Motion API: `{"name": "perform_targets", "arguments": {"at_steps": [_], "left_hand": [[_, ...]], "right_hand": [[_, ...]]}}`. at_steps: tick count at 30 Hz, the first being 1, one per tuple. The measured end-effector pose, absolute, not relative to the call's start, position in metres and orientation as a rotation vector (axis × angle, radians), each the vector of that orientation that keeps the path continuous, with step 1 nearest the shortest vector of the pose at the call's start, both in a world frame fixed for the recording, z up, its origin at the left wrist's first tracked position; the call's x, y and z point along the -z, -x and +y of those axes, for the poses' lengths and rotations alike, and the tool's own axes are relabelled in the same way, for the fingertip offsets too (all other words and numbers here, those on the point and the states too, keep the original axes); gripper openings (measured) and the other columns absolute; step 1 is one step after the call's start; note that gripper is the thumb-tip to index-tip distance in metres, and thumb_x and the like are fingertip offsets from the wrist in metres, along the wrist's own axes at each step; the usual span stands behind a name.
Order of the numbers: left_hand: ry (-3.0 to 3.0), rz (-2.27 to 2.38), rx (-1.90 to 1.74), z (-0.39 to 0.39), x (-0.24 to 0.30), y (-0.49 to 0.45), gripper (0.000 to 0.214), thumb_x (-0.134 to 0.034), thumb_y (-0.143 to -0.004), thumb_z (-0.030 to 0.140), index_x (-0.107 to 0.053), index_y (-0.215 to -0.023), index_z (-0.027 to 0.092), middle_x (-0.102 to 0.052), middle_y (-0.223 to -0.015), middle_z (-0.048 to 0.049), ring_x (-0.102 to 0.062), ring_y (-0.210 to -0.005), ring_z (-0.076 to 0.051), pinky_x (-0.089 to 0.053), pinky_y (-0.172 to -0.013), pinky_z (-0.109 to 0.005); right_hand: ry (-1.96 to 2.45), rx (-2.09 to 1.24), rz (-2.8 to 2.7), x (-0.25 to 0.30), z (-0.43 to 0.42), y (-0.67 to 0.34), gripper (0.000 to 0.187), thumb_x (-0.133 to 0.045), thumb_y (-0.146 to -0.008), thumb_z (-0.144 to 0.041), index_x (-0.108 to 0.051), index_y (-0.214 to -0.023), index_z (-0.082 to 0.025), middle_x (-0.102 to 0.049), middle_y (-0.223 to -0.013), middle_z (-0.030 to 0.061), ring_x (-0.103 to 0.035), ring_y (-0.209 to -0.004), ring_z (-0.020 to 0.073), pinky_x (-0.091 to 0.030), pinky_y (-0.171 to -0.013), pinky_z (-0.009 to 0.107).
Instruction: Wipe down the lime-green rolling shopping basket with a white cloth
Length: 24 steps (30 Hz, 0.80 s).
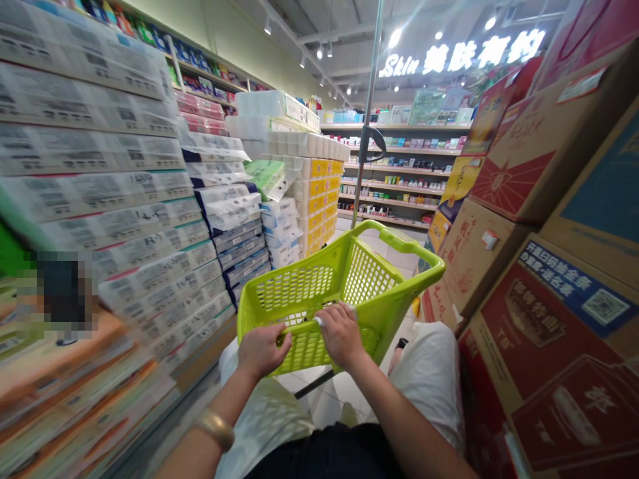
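In front of my body a lime-green shopping basket (389, 313) stands tilted, its lattice walls and long pull handle (430, 267) showing. Nothing is visible inside it. My left hand (263, 350) grips the near rim toward the left corner, fingers curled over the edge. Just to the right, my right hand (342, 336) is closed over the same rim. A small white piece (319, 320), too small to identify, shows at the fingers of that hand. Below the basket a dark bar (314, 384) is partly seen. A gold-coloured bracelet (213, 429) is on my left wrist.
Tall stacks of wrapped paper packs (110, 153) line the left side. Printed cardboard cartons (559, 372) are piled close on the right. A thin metal pole (366, 143) rises beyond the basket. Stocked shelves (399, 169) stand at the back, with tiled floor leading there.
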State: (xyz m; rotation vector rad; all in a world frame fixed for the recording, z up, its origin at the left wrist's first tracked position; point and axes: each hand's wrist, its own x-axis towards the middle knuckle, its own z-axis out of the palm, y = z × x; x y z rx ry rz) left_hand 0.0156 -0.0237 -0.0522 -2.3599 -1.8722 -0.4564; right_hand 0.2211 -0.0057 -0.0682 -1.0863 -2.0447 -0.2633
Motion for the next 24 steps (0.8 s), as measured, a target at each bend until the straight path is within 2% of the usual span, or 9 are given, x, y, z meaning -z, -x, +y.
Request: {"name": "perform_targets", "arguments": {"at_steps": [5,9,13,16,19,24], "left_hand": [[2.331,-1.897,0.465,-0.023,0.053,0.004,0.041,-0.033,-0.088,0.044,-0.069,-0.088,0.024,-0.074,-0.089,-0.0041,-0.066,-0.082,-0.023,-0.042,-0.067,-0.030],[2.361,-1.900,0.485,-0.024,0.052,0.015,0.043,-0.032,-0.088,0.045,-0.068,-0.095,0.025,-0.074,-0.093,-0.0034,-0.066,-0.083,-0.023,-0.044,-0.070,-0.032],[2.373,-1.742,0.687,-0.028,0.048,0.007,0.042,-0.041,-0.085,0.045,-0.060,-0.114,0.021,-0.070,-0.104,-0.0072,-0.063,-0.096,-0.025,-0.044,-0.087,-0.037],[2.316,-1.647,0.818,-0.034,0.045,-0.017,0.045,-0.044,-0.084,0.035,-0.052,-0.124,0.018,-0.065,-0.114,-0.0111,-0.057,-0.107,-0.027,-0.038,-0.098,-0.042],[2.388,-1.583,0.792,-0.038,0.048,-0.043,0.041,-0.047,-0.082,0.029,-0.054,-0.121,0.019,-0.065,-0.113,-0.0103,-0.057,-0.105,-0.026,-0.036,-0.099,-0.043],[2.404,-1.606,0.622,-0.041,0.056,-0.055,0.025,-0.045,-0.084,0.030,-0.063,-0.098,0.020,-0.067,-0.090,-0.0091,-0.061,-0.087,-0.026,-0.044,-0.080,-0.039]], "right_hand": [[1.211,0.402,-1.842,0.052,-0.006,-0.273,0.023,-0.046,-0.089,-0.014,-0.062,-0.103,-0.021,-0.066,-0.098,0.0052,-0.053,-0.104,0.0213,-0.023,-0.109,0.040],[1.291,0.410,-1.730,0.051,-0.013,-0.271,0.024,-0.044,-0.088,-0.015,-0.062,-0.103,-0.021,-0.064,-0.101,0.0068,-0.050,-0.108,0.0234,-0.022,-0.109,0.043],[1.231,0.296,-1.845,0.063,-0.023,-0.231,0.023,-0.047,-0.084,-0.013,-0.061,-0.101,-0.022,-0.063,-0.097,0.0055,-0.051,-0.104,0.0228,-0.024,-0.109,0.042],[1.192,0.238,-1.900,0.069,-0.028,-0.206,0.025,-0.049,-0.083,-0.012,-0.060,-0.102,-0.024,-0.063,-0.098,0.0050,-0.050,-0.104,0.0223,-0.025,-0.109,0.042],[1.154,0.224,-1.953,0.068,-0.031,-0.201,0.025,-0.050,-0.083,-0.013,-0.060,-0.103,-0.024,-0.063,-0.099,0.0041,-0.051,-0.103,0.0210,-0.027,-0.108,0.040],[1.183,0.283,-1.910,0.058,-0.028,-0.239,0.022,-0.048,-0.086,-0.014,-0.062,-0.100,-0.024,-0.065,-0.095,0.0034,-0.053,-0.100,0.0202,-0.027,-0.107,0.038]]}}
